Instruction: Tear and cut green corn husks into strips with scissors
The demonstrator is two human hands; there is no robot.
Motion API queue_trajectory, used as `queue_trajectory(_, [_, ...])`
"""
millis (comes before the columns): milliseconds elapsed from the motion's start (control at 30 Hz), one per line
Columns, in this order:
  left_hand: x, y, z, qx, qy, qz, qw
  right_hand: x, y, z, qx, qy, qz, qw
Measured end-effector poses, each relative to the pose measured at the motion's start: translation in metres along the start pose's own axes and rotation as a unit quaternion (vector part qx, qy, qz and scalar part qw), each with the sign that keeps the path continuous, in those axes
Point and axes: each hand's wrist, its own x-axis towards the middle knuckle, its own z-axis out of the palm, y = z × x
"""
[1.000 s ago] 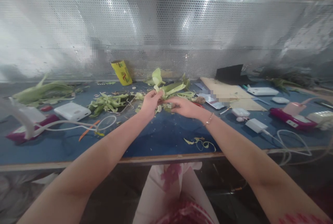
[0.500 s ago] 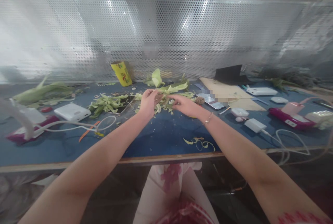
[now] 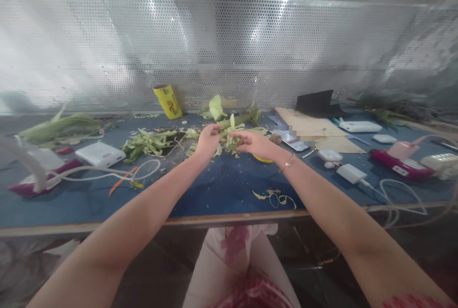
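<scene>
My left hand (image 3: 209,141) is closed at a pile of pale green leaf strips (image 3: 229,142), with its fingertips on the pieces. Opposite it, my right hand (image 3: 255,142) has bent fingers at the same strips; one piece stands up just above its index fingertip. A thick green stalk (image 3: 246,118) lies directly behind both hands. Beyond it is a folded pale leaf (image 3: 215,107). Left of my hands, a heap of shredded green strips (image 3: 148,142) lies partly over a dark flat object. A yellow round edge (image 3: 263,159) shows under my right wrist.
On the blue table (image 3: 214,193) stands a tilted yellow tube (image 3: 168,101) before a perforated metal screen (image 3: 236,41). White chargers (image 3: 100,154) and cables lie at left, a phone (image 3: 295,141) and cardboard (image 3: 304,124) at right. Purple power strips (image 3: 400,165) sit at both sides.
My hands have shifted slightly, the left a little to the right. A leaf strip now stands upright between them, and the long piece across the top has moved or been lowered.
</scene>
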Motion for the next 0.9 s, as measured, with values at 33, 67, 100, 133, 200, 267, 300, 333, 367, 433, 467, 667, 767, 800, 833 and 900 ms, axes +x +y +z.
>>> queue_trajectory(33, [0.002,0.0,-0.002,0.029,-0.003,0.033,0.999,0.0,-0.001,-0.001,0.003,-0.001,0.0,1.0])
queue_trajectory(67, [0.004,0.0,-0.003,0.053,-0.014,0.06,0.997,-0.001,-0.001,-0.002,0.007,-0.001,0.001,1.0])
queue_trajectory(100, [0.005,0.0,-0.005,0.074,-0.028,0.08,0.994,-0.001,-0.002,-0.002,0.012,-0.002,0.002,1.0])
queue_trajectory(133, [0.006,-0.001,-0.005,0.092,-0.042,0.091,0.991,-0.001,-0.002,-0.003,0.02,-0.003,0.004,1.0])
queue_trajectory(200, [0.006,-0.002,-0.005,0.124,-0.061,0.089,0.986,-0.001,-0.002,-0.004,0.048,-0.006,0.009,0.999])
queue_trajectory(267, [0.006,-0.004,-0.004,0.139,-0.074,0.077,0.984,0.0,-0.002,-0.004,0.094,-0.004,0.019,0.995])
queue_trajectory(300, [0.006,-0.006,-0.003,0.137,-0.08,0.07,0.985,-0.001,-0.003,-0.005,0.121,-0.003,0.027,0.992])
queue_trajectory(333, [0.006,-0.006,-0.002,0.128,-0.086,0.063,0.986,-0.001,-0.003,-0.005,0.15,-0.001,0.037,0.988])
queue_trajectory(367, [0.005,-0.007,-0.002,0.113,-0.09,0.055,0.988,-0.001,-0.004,-0.006,0.18,0.001,0.047,0.983])
queue_trajectory(433, [0.004,-0.006,-0.001,0.065,-0.093,0.031,0.993,-0.002,-0.006,-0.007,0.238,-0.001,0.063,0.969])
queue_trajectory(467, [0.003,-0.006,0.0,0.031,-0.093,0.012,0.995,-0.002,-0.006,-0.008,0.265,-0.004,0.067,0.962])
queue_trajectory(667, [-0.006,0.0,0.004,-0.165,-0.15,-0.116,0.968,-0.004,-0.005,-0.013,0.368,-0.028,0.072,0.927])
queue_trajectory(767, [-0.009,0.0,0.007,-0.202,-0.187,-0.129,0.953,-0.005,-0.003,-0.016,0.402,-0.039,0.071,0.912])
queue_trajectory(800, [-0.01,0.0,0.007,-0.213,-0.199,-0.126,0.948,-0.006,-0.002,-0.017,0.409,-0.042,0.069,0.909])
queue_trajectory(833, [-0.011,0.001,0.007,-0.224,-0.211,-0.123,0.944,-0.006,-0.002,-0.018,0.414,-0.045,0.065,0.907])
queue_trajectory(900, [-0.013,0.004,0.007,-0.24,-0.223,-0.12,0.937,-0.006,-0.003,-0.018,0.418,-0.052,0.057,0.905])
